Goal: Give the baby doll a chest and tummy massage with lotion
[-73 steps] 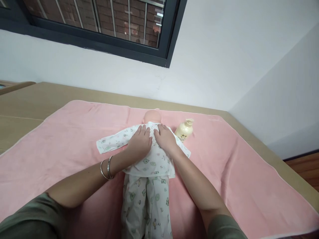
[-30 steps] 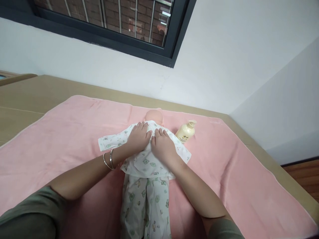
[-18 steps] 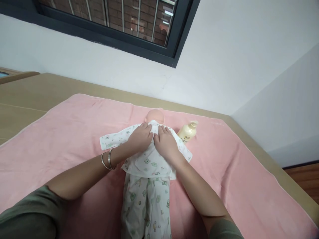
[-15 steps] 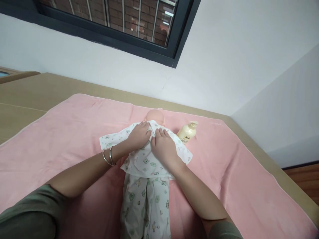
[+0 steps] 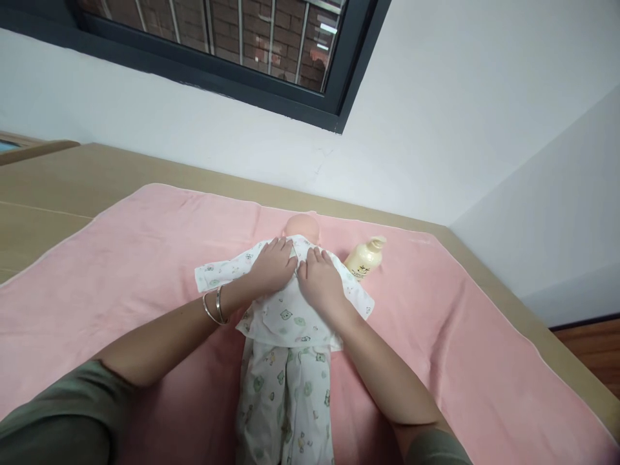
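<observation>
A baby doll lies on a pink blanket, its bare head (image 5: 302, 226) toward the wall. It wears a white printed top (image 5: 290, 318) and matching trousers (image 5: 285, 400). My left hand (image 5: 274, 263) lies flat on the upper chest of the top, fingers stretched toward the doll's neck. Close beside it, my right hand (image 5: 320, 278) also rests palm down on the chest, its fingers extended. Both hands cover much of the top's front. To the right of the doll, near its sleeve, is a pale yellow pump bottle (image 5: 364, 257).
The pink blanket (image 5: 121, 258) is spread over a wooden surface (image 5: 62, 181) that meets a white wall (image 5: 411, 129). A dark-framed window (image 5: 334, 116) with bars is set above. Brown wood (image 5: 591, 352) shows at the far right.
Both hands stay on the doll's chest, with only a very slight shift to the right. The doll and bottle look the same.
</observation>
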{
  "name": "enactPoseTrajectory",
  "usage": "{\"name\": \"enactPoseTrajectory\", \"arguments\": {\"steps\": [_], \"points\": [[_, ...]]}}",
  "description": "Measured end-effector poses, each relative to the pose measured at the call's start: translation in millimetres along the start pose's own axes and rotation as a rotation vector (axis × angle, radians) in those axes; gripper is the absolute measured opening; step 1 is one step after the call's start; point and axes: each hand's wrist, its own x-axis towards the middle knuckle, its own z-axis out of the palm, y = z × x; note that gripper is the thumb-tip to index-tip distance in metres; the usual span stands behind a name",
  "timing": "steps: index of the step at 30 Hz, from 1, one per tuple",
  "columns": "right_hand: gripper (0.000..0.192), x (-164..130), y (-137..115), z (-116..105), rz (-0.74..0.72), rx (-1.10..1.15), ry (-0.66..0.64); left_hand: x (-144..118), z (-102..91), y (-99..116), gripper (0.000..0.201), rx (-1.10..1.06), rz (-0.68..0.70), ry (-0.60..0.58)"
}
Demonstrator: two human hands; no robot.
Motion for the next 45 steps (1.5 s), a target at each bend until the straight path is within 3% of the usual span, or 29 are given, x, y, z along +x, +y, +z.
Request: {"name": "enactPoseTrajectory", "arguments": {"steps": [3, 7, 11, 15, 18, 23, 29, 32, 35, 41, 45], "points": [[0.047, -7, -6, -2, 0.001, 0.011, 0.005, 8, -2.1, -5, 0.043, -0.006, -0.041, -0.052], [0.040, 7, 9, -4, 0.027, 0.095, -0.006, -7, 4.1, 11, 0.053, 0.065, -0.086, 0.019], [0.039, 24, 28, -2, 0.029, 0.130, -0.012, -24, 9.6, 21, 0.055, 0.056, -0.021, 0.063], [0.047, 21, 26, 1, -0.040, 0.074, -0.029, -14, 4.1, 5, 0.052, -0.030, 0.045, -0.005], [0.054, 7, 10, 1, -0.049, -0.032, -0.019, 0, -0.2, -5, 0.049, -0.088, -0.037, -0.038], [0.055, -10, -6, 2, -0.076, -0.102, 0.019, 1, 8.6, -2, 0.050, -0.146, -0.141, 0.116], [0.047, 6, 15, -4, 0.045, 0.042, 0.058, -9, 23.6, -3, 0.047, -0.253, -0.176, 0.254], [0.048, 7, 16, -8, 0.029, 0.100, 0.179, -11, 27.1, -5, 0.045, -0.279, -0.193, 0.316], [0.055, 4, 11, -5, -0.108, 0.126, 0.314, -13, 28.4, -6, 0.040, -0.302, -0.194, 0.386], [0.050, 4, 8, 10, -0.221, 0.160, 0.142, -15, 28.6, -7, 0.041, -0.340, -0.211, 0.393], [0.047, 4, 8, 12, -0.235, 0.227, 0.296, -14, 27.6, -6, 0.042, -0.352, -0.216, 0.383]]}}
